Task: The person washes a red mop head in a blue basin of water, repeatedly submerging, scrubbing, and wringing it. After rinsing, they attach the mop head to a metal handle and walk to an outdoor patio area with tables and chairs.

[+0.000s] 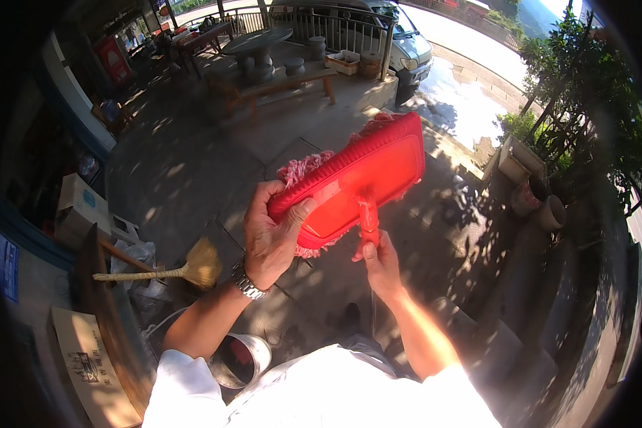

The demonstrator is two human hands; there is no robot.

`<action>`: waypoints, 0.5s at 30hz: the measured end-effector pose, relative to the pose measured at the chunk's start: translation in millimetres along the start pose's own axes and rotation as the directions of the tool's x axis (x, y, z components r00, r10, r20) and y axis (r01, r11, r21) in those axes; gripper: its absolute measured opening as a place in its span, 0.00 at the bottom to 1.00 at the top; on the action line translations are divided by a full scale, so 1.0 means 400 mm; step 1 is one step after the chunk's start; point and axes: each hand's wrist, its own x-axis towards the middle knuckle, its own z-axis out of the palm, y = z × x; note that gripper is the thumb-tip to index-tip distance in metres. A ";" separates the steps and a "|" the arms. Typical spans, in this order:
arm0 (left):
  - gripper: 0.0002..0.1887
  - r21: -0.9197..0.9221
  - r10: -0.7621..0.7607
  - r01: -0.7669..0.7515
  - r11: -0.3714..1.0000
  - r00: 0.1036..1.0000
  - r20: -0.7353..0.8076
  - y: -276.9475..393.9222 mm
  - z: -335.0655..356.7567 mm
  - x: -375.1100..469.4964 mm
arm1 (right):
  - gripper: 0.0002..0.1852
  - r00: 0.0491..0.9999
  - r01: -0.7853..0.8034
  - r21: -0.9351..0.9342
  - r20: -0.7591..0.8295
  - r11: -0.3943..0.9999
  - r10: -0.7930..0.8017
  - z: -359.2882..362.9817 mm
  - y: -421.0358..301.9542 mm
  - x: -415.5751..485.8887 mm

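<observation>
A red flat mop head (331,198) is held up in front of me, its smooth plastic back turned my way. Pink and white yarn strands (306,166) stick out past its ribbed edge. My left hand (272,238) grips the near left end, thumb on the back and fingers curled round the far side. At the red neck joint (369,214), my right hand (379,262) holds the lower end between thumb and fingers. A thin rod, perhaps the handle, runs down below that hand. A metal watch sits on my left wrist.
A bucket (254,350) stands by my left side. A straw broom (200,265) lies on a wooden bench (120,315) near cardboard boxes (83,206). Steps (524,278) and pots (551,213) are on the right. Ahead are a wooden bench (283,88), a railing and a parked van (412,48).
</observation>
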 end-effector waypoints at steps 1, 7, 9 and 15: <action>0.20 0.105 0.075 -0.077 0.991 0.997 0.022 -0.009 0.003 0.026 | 0.25 0.997 -0.076 0.067 0.038 0.995 0.074 -0.028 0.020 0.027; 0.27 0.693 0.536 -0.447 0.566 0.838 0.102 -0.037 0.028 0.200 | 0.15 0.989 0.057 -0.160 -0.129 0.986 -0.078 -0.040 0.063 0.191; 0.24 0.795 0.533 -0.508 0.331 0.796 0.287 -0.050 0.027 0.262 | 0.17 0.994 0.001 -0.154 -0.106 0.988 -0.018 -0.032 0.046 0.243; 0.07 0.775 0.504 -0.511 0.373 0.812 0.292 -0.169 0.042 0.450 | 0.18 0.982 0.083 -0.314 -0.136 0.946 -0.132 0.006 0.039 0.415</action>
